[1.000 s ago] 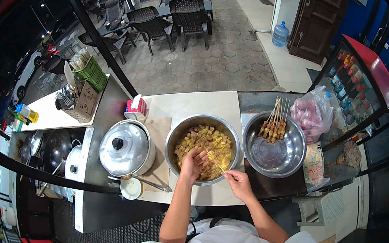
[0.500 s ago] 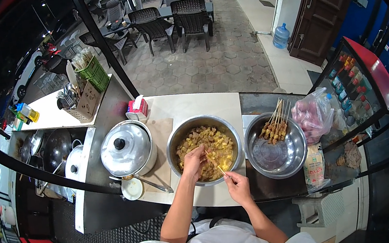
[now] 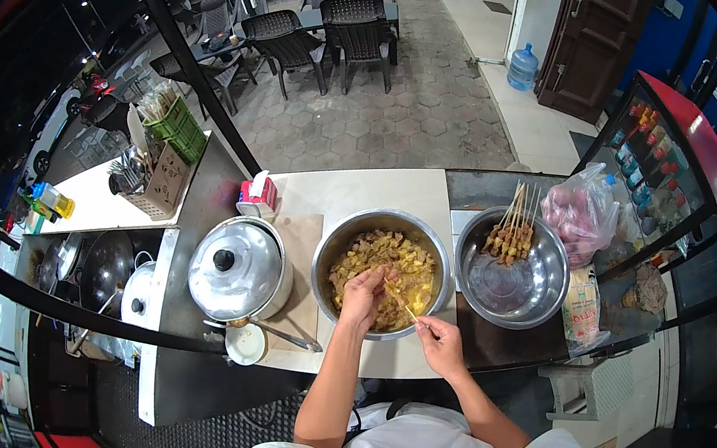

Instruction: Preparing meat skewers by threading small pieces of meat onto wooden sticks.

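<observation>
Over a large metal bowl [image 3: 319,271] of yellow marinated meat chunks [image 3: 375,244], both my hands work at a thin bamboo skewer [image 3: 410,312]. My right hand [image 3: 441,343] pinches its lower end just outside the near rim. My left hand [image 3: 363,298] is closed at the upper end, above the meat; its fingertips seem to hold a piece of meat against the skewer, partly hidden. To the right, a second metal bowl [image 3: 514,289] holds several finished meat skewers [image 3: 510,239], their sticks leaning over its far rim.
A lidded pot [image 3: 239,273] stands left of the meat bowl, with a ladle [image 3: 282,334] and small white dish [image 3: 245,345] before it. Behind is a tissue box [image 3: 258,200]. Right of the bowls are a bag of pink contents [image 3: 579,216] and a pack of sticks [image 3: 581,307].
The view has shifted slightly. My hands stay over the near side of the meat bowl, the left fingers closing a little more around the skewer's upper end.
</observation>
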`<state>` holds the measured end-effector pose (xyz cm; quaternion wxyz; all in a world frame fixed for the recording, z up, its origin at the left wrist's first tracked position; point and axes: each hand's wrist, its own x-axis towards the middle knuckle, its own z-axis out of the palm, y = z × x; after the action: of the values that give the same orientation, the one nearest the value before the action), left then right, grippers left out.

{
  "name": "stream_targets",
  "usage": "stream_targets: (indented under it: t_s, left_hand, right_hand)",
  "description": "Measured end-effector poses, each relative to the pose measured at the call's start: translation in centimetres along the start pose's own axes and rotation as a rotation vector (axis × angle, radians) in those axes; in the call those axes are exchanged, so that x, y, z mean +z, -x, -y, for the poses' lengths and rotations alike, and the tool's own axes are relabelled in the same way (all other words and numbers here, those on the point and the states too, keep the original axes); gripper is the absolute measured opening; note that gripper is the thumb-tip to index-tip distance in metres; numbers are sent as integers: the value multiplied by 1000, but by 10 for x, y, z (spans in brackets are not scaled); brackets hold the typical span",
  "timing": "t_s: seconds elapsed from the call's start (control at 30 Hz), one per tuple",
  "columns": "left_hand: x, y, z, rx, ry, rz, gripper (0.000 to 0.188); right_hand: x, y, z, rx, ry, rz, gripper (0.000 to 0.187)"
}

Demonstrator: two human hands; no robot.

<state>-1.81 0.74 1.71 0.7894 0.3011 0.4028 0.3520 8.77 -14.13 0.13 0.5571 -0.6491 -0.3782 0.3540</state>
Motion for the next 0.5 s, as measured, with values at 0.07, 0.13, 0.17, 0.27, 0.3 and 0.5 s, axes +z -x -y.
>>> stream_targets:
  t_s: [0.07, 0.13, 0.17, 0.27, 0.3, 0.5]
  left_hand:
    - [2, 4, -3, -11, 2, 1, 16]
    - [0, 4, -3, -19, 4, 0, 16]
    - [-2, 3, -2, -14, 0, 17, 16]
    - [-3, 4, -1, -21, -11, 30, 15]
    - [-2, 4, -1, -33, -18, 26, 16]
    - [-4, 3, 2, -34, -26, 19, 16]
  right_hand:
    - [-1, 0, 0, 3, 8, 1, 19]
    - [-1, 0, -2, -32, 7, -13, 20]
    - [-2, 0, -4, -33, 6, -10, 20]
    - [-5, -2, -6, -29, 40, 6, 20]
    - [-6, -4, -5, 28, -27, 29, 20]
    - [-11, -8, -1, 300, -336, 151, 18]
